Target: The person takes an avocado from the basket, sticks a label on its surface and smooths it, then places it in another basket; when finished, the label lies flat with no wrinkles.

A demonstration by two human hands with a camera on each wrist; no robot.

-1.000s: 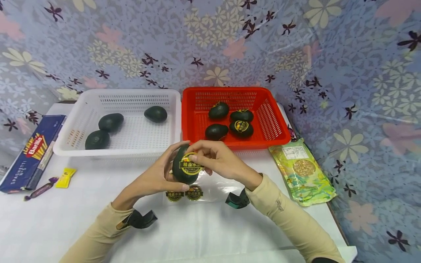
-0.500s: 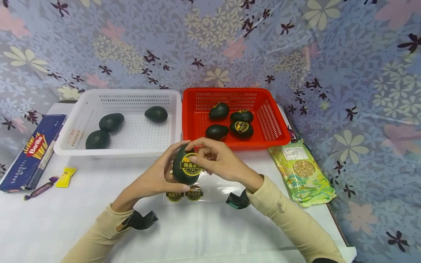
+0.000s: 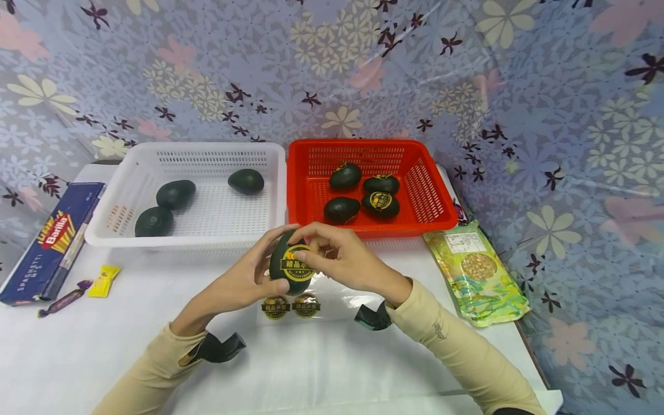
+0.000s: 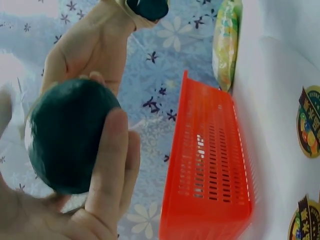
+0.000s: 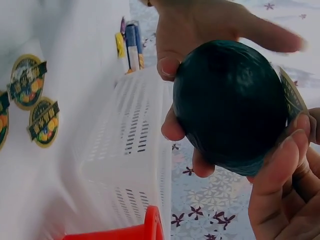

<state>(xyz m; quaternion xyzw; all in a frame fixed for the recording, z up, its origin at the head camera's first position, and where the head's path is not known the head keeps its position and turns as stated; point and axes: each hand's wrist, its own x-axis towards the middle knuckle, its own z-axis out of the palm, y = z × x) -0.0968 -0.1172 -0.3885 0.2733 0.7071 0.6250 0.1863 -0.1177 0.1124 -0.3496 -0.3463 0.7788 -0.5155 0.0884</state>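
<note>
My left hand [image 3: 236,283] holds a dark green avocado [image 3: 280,259] upright, fingers curled round its far side and thumb on its near side. A round black-and-gold sticker [image 3: 297,266] lies across the avocado's front. My right hand [image 3: 353,259] has its index finger on the avocado's upper part and its thumb at the sticker. In the right wrist view, the sticker's edge [image 5: 292,92] stands off the skin, near the curled right fingers [image 5: 280,172]. On the table, a clear sheet [image 3: 337,305] bears more stickers [image 3: 306,305].
Behind the hands, a white basket [image 3: 181,241] holds 3 avocados. Several avocados, some with stickers showing, lie in the red basket [image 3: 415,230]. A spaghetti box [image 3: 52,242] and two wrapped candies [image 3: 104,281] lie at left, a green-yellow pouch [image 3: 477,274] at right.
The avocado and both hands have shifted slightly to the left. The left thumb has moved up onto the avocado's lower front, so the stickers on the sheet show more fully.
</note>
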